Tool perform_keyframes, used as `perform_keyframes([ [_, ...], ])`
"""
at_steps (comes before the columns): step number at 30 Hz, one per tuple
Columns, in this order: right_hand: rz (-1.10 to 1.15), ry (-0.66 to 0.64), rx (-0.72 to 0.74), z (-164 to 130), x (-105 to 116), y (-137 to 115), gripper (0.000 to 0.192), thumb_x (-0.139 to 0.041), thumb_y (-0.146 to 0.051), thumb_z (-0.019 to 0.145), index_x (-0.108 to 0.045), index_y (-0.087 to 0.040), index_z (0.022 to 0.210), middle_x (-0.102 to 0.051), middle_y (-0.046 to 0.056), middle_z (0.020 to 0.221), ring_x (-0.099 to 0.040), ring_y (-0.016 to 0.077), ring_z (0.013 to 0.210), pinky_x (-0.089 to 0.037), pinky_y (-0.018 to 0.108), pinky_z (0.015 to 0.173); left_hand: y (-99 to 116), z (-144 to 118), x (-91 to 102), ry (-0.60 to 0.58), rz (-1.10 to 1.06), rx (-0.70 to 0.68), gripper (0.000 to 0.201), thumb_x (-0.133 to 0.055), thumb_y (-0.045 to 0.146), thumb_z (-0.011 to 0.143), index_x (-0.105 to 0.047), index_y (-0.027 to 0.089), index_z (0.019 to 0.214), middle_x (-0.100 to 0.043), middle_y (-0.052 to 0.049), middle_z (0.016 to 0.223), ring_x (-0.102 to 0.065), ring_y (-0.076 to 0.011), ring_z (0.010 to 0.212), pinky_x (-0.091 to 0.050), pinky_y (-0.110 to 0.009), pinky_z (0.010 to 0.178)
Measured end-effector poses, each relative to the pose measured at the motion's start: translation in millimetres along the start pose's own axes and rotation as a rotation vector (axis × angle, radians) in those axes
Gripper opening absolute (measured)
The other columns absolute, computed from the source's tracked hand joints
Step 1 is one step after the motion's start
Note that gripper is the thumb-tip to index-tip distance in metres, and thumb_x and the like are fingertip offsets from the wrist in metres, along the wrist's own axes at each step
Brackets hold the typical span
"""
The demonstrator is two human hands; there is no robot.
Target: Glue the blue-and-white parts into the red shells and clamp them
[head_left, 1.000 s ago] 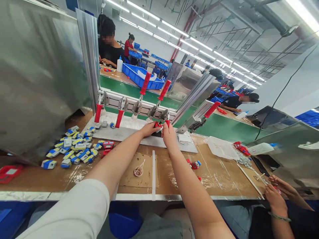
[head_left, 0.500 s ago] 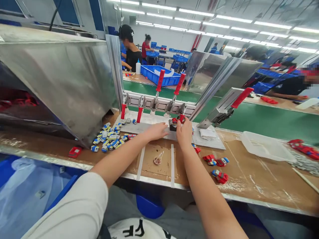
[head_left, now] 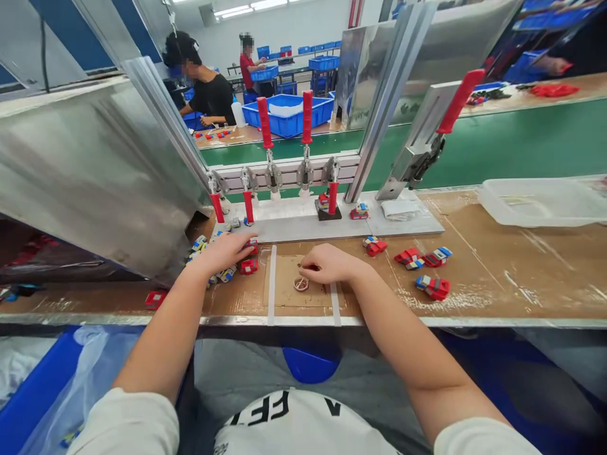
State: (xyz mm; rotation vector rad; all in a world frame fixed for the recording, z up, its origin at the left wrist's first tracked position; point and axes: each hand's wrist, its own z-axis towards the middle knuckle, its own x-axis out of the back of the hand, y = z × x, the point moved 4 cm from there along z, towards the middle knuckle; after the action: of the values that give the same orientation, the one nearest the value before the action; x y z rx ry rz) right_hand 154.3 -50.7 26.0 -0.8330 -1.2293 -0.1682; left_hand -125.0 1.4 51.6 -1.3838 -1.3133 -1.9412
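From the head view my left hand [head_left: 227,251] lies flat with fingers spread over the pile of small parts [head_left: 208,243] at the foot of the steel chute [head_left: 104,183], touching a red one [head_left: 248,266], while my right hand [head_left: 327,263] rests with fingers curled beside the small ring [head_left: 300,284] on the worktop [head_left: 497,272]; whether it pinches anything I cannot tell. The parts look light, hard plastic, likely slippery, best pinched by their long sides. The chute crowds the left and the clamps [head_left: 303,170] stand behind, with open room to the right.

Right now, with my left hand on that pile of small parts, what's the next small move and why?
Probably close the left hand on one red part from the pile beneath it. The right hand rests by the small ring, and one clamp on the jig plate already holds a piece.
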Motion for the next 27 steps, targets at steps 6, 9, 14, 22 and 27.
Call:
perform_keyframes([
  [6,-0.038,0.068,0.129,1.9,-4.4,-11.5,0.037,-0.053,-0.037,0.102,-0.06,-0.021,0.069,-0.066,0.002,0.07,-0.046,0.015,0.061,-0.021,0.031,0.061,57.3,19.0,-25.6,0.208,-0.792,0.059,0.037,-0.064,0.048,0.097,-0.074,0.023,0.122,-0.071,-0.007,0.105,-0.066,-0.021,0.089,-0.054,-0.029,0.076],
  [9,-0.113,0.08,0.192,2.9,-5.2,-15.8,0.033,-0.053,-0.029,0.1,-0.063,-0.02,0.071,-0.066,0.003,0.072,-0.048,0.0154,0.064,-0.022,0.031,0.063,81.4,44.1,-55.1,0.178,-1.305,0.159,0.036,-0.067,0.048,0.095,-0.07,0.021,0.118,-0.061,-0.004,0.09,-0.054,-0.0123,0.066,-0.041,-0.023,0.053],
  [14,-0.056,0.033,0.133,1.1,-3.2,-11.9,0.025,-0.06,-0.022,0.091,-0.06,-0.018,0.066,-0.061,0.001,0.064,-0.04,0.0128,0.061,-0.021,0.03,0.062,88.6,71.9,-85.2,0.043,-1.384,0.161,0.05,-0.085,0.043,0.08,-0.065,0.02,0.12,-0.06,0.0,0.091,-0.05,-0.0064,0.061,-0.035,-0.019,0.05],
  [22,0.213,0.119,0.154,5.4,-7.7,-3.2,0.04,-0.057,-0.027,0.093,-0.043,-0.019,0.057,-0.042,-0.004,0.054,-0.031,0.0101,0.055,-0.022,0.028,0.058,74.9,69.3,-107.9,-0.044,-1.27,0.316,0.056,-0.052,0.075,0.094,-0.059,0.019,0.09,-0.051,0.004,0.051,-0.022,-0.0059,0.034,-0.016,-0.02,0.037],
  [27,0.424,0.417,0.124,4.5,5.4,17.4,0.043,-0.057,-0.029,0.093,-0.033,-0.021,0.058,-0.03,-0.006,0.056,-0.028,0.0082,0.053,-0.023,0.027,0.055,76.2,66.9,-108.6,-0.205,-1.395,0.439,0.059,-0.058,0.076,0.092,-0.044,0.021,0.076,-0.033,0.009,0.052,-0.018,-0.0034,0.038,-0.012,-0.015,0.037],
])
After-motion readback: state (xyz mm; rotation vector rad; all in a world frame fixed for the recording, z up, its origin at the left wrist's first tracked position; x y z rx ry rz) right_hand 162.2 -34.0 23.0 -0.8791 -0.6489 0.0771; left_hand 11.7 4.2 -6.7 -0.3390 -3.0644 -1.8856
